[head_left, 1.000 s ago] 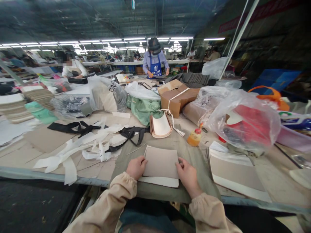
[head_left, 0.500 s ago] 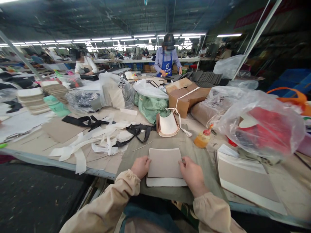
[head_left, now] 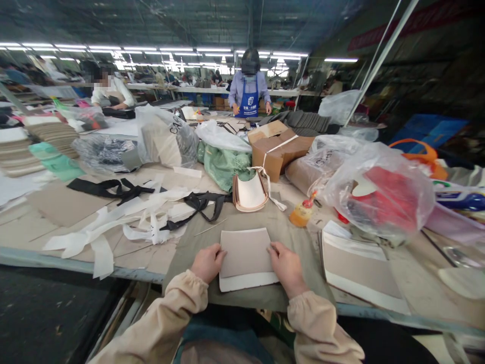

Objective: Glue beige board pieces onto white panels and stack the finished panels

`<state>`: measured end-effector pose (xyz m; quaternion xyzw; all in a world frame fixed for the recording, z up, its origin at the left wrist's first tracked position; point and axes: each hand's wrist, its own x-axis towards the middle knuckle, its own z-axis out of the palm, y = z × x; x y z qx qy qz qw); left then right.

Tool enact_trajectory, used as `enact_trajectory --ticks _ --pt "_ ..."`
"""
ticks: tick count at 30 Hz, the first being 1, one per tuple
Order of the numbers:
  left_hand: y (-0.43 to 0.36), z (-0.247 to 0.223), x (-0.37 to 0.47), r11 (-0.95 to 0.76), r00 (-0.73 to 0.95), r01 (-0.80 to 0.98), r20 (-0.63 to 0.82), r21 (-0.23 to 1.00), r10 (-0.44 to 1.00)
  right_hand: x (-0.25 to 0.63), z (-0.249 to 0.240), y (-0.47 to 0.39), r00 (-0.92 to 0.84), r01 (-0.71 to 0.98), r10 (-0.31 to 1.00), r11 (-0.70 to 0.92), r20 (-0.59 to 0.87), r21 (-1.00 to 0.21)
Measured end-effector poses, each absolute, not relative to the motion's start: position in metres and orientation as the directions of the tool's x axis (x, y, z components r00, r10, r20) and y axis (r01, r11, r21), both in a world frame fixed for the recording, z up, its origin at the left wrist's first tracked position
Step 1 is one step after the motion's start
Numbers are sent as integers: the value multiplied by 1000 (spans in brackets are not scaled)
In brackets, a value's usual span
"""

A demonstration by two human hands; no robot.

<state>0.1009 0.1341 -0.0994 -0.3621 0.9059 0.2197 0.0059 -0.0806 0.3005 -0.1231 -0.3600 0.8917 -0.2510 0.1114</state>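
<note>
A flat taupe panel (head_left: 245, 253) with a white strip along its near edge lies in front of me on an olive cloth (head_left: 303, 268). The thumb and fingers of my left hand (head_left: 208, 262) pinch its left edge. On the opposite side, my right hand (head_left: 288, 265) pinches the right edge the same way. Whether the panel is one piece or several layers I cannot tell. Beyond it stands a bundle of curved cream pieces (head_left: 250, 193) beside a white cord. To the right sits a small bottle of orange-yellow liquid (head_left: 300, 215) with a red top.
White strips (head_left: 85, 236) and black straps (head_left: 102, 187) lie at left. At right are a stack of taupe and white panels (head_left: 359, 268) and a clear plastic bag (head_left: 413, 202) with red contents. A cardboard box (head_left: 278, 151) stands behind. Across the table is a person in a blue apron (head_left: 248, 98).
My view has turned slightly right, so the scene sits further left. Both hands keep their hold on the panel, which is tilted a little differently. The person opposite has lowered a hand.
</note>
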Motion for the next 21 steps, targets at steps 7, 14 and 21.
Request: enact_trajectory --ticks 7,14,21 --pt "141 -98 102 665 -735 -669 -158 333 -660 -85 -122 299 -707 -593 -706 621 -39 -513" --pt "145 -99 101 661 -719 -689 -167 298 -674 -86 -119 296 -735 -539 -671 666 -97 -516" --pt "149 -98 104 626 -689 -716 -170 310 -704 -94 -124 298 -700 -529 -706 614 -108 -586"
